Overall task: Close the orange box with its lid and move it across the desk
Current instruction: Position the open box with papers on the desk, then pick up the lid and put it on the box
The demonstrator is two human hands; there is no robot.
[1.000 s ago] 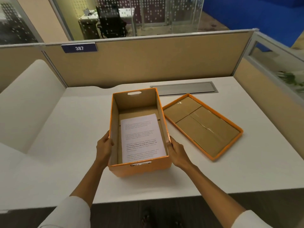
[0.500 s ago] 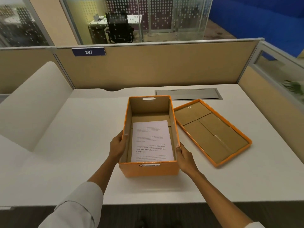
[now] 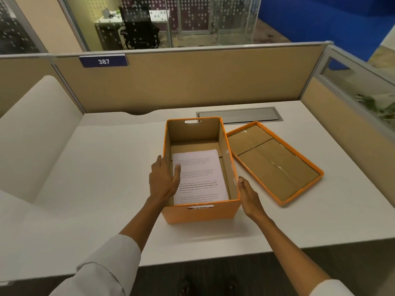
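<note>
The orange box [image 3: 201,215] stands open in the middle of the white desk [image 3: 102,171], with a printed sheet of paper [image 3: 202,175] lying flat on its bottom. Its lid [image 3: 275,167] lies upside down on the desk just to the right, brown inside facing up, touching or nearly touching the box's right wall. My left hand [image 3: 163,181] is on the box's left wall, fingers outside and thumb over the rim inside. My right hand [image 3: 250,195] is flat and open beside the right wall near the front corner, slightly apart from it.
A grey metal cable cover [image 3: 239,114] is set into the desk behind the box. Beige partitions [image 3: 192,82] close the desk at the back and along the right side [image 3: 342,133]. A white curved divider [image 3: 38,124] rises at the left.
The view has shifted, so the box sits further right in the frame. My right hand has come off the box's right wall and opened. My left hand has slid forward along the left wall.
</note>
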